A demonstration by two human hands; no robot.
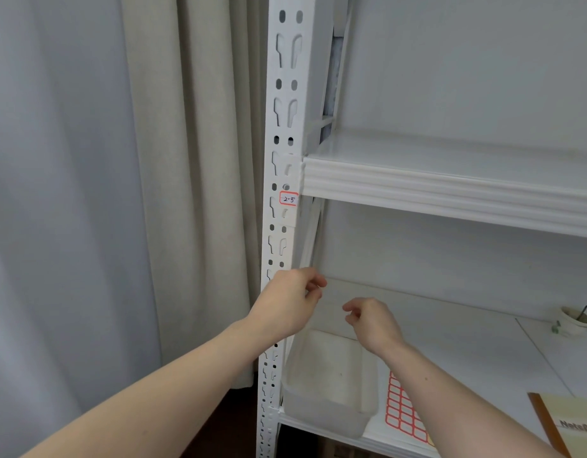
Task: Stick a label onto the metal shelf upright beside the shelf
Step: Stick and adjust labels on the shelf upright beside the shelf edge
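red-edged label (289, 199) (marked 2-5), stuck.

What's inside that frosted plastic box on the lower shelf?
The frosted plastic box looks empty: only its pale bottom shows through. The right forearm covers its right edge, so that corner cannot be checked. A sheet of red-bordered labels lies beside it, not inside.

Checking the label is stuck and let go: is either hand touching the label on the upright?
Apart. The head view shows the label well above the left hand and right hand.
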